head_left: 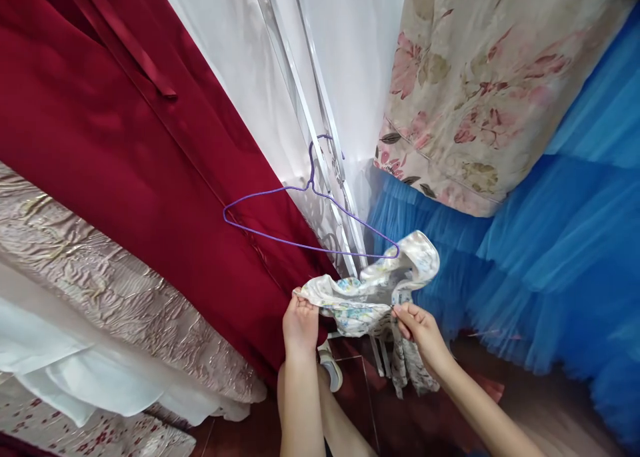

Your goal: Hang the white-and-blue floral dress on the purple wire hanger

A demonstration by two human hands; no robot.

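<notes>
A white garment with a pale blue and yellow print (363, 314) is stretched between my hands. My left hand (301, 324) pinches its left edge. The fingers of my right hand (414, 322) are closed on the cloth at its near edge, right of the middle. Above it, a purple wire hanger (270, 234) hangs by its hook from a white metal rail. The hanger's right end reaches the upper part of the garment, while its left end is bare. Part of the garment dangles below my right hand.
A long red garment (150, 150) hangs on the left, beside textured pink cloth (100, 290). White metal bars (300, 90) run down the middle. On the right hang a floral garment (465, 104) and blue tulle (540, 277). Dark red tiles (355, 404) form the floor.
</notes>
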